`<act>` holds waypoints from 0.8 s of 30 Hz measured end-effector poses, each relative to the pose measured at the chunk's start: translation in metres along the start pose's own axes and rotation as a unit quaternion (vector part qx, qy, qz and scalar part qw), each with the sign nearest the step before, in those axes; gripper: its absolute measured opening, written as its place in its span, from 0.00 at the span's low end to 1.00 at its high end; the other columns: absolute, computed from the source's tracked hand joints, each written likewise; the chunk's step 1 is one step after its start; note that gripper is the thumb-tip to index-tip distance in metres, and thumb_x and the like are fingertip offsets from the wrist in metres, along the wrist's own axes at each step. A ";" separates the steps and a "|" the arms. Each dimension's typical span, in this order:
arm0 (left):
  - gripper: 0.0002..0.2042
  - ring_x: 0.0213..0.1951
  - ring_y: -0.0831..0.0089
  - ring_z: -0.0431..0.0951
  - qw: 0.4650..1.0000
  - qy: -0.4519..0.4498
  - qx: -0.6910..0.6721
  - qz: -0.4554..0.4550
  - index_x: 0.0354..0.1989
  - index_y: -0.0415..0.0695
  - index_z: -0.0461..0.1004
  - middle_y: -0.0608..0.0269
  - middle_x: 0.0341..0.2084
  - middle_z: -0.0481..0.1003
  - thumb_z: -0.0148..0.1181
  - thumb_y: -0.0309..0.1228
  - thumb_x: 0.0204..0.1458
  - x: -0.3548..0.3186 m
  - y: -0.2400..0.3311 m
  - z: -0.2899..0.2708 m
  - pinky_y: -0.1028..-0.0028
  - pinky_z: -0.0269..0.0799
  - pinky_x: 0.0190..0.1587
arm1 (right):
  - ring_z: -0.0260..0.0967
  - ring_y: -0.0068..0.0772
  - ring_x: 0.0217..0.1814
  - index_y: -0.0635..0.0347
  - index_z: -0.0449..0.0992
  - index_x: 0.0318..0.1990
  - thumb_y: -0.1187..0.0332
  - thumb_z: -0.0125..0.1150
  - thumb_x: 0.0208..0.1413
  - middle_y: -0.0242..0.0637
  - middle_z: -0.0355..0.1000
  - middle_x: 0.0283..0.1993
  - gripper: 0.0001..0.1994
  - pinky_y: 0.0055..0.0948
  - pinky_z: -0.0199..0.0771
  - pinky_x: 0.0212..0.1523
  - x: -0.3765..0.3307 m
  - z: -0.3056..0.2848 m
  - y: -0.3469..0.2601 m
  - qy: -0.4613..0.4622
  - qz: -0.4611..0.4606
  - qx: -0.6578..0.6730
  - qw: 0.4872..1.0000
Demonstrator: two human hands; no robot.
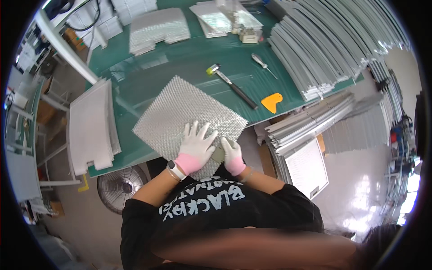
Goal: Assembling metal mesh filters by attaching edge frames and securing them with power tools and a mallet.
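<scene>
A silvery mesh panel (180,105) with a fine cell texture lies at an angle across the front edge of the green-topped table, its near corner reaching toward my body. My left hand (196,146), in a white glove with a pink cuff, rests flat on the panel with its fingers spread. Beside it, my right hand (232,156), gloved the same way, is closed on a small grey-green flat piece (218,155) at the panel's near right edge. The fingers partly cover this piece, so its exact kind is hidden.
Beyond the panel lie a mallet (236,92) with a yellow-green head, a screwdriver (264,65) and an orange scraper (271,102). Grey framed panels (315,49) stand in rows at right. White sheets (91,128) hang over the left edge; a floor fan (122,188) stands below.
</scene>
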State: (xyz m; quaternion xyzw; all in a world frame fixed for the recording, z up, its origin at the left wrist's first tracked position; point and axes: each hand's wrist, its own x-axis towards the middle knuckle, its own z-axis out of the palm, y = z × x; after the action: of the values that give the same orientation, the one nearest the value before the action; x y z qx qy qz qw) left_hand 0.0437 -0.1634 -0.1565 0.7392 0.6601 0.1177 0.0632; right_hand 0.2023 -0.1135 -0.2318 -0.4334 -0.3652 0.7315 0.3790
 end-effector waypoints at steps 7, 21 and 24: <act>0.24 0.66 0.46 0.55 0.987 -0.020 -0.002 0.157 0.61 0.52 0.68 0.53 0.64 0.62 0.52 0.43 0.56 0.031 -0.067 -0.008 0.42 0.42 0.68 | 0.78 0.31 0.37 0.62 0.75 0.49 0.48 0.61 0.55 0.38 0.77 0.34 0.25 0.29 0.77 0.36 0.019 -0.008 -0.051 -0.396 0.108 -0.396 0.821; 0.15 0.54 0.52 0.71 0.943 0.029 -0.220 0.248 0.45 0.40 0.75 0.54 0.47 0.74 0.59 0.29 0.48 -0.016 0.006 0.007 0.56 0.65 0.59 | 0.71 0.38 0.41 0.50 0.76 0.33 0.71 0.57 0.46 0.31 0.70 0.32 0.06 0.37 0.72 0.42 0.040 -0.271 -0.102 -0.061 -0.265 -0.859 0.434; 0.16 0.52 0.54 0.74 0.923 -0.013 -0.306 0.234 0.47 0.38 0.75 0.53 0.47 0.76 0.59 0.28 0.50 -0.025 0.016 0.037 0.61 0.68 0.57 | 0.74 0.40 0.37 0.52 0.76 0.26 0.70 0.59 0.44 0.34 0.71 0.27 0.01 0.39 0.74 0.39 0.040 -0.246 -0.104 -0.076 -0.285 -0.832 0.469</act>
State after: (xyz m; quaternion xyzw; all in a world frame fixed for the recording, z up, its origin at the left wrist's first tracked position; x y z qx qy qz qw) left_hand 0.0658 -0.1879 -0.1903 0.8189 0.3990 0.3159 0.2653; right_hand 0.4378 0.0183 -0.2439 -0.3587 -0.9328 -0.0359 -0.0019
